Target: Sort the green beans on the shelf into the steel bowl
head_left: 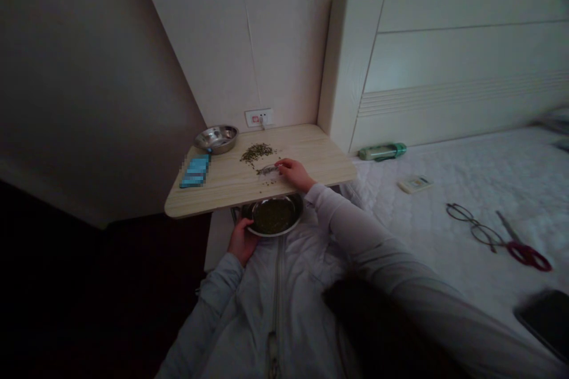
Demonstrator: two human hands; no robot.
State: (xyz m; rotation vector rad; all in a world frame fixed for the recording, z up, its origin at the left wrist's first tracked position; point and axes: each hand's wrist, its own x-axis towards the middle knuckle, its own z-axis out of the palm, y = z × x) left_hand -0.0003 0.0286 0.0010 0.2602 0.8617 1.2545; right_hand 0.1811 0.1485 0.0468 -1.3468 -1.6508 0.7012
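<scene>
My left hand (243, 241) grips the left rim of a metal bowl (291, 226), fingers closed. The bowl is below the front edge of the wooden tabletop (222, 189), close against my body, and greenish grains (272, 216) cover its bottom. Over the tabletop my right hand (293, 173) is closed, its fingertips on a small shiny, partly see-through piece (268, 170) whose kind I cannot make out. A few grains lie around that piece. Just behind it spreads a loose pile of green grains (258, 153).
A second metal bowl (217, 139) and a phone with a blurred blue screen (194, 171) are at the tabletop's left. A wall socket (259, 118) sits behind. On the bed lie a green bottle (382, 151), a white remote (415, 183), eyeglasses (473, 225) and red-handled scissors (527, 254).
</scene>
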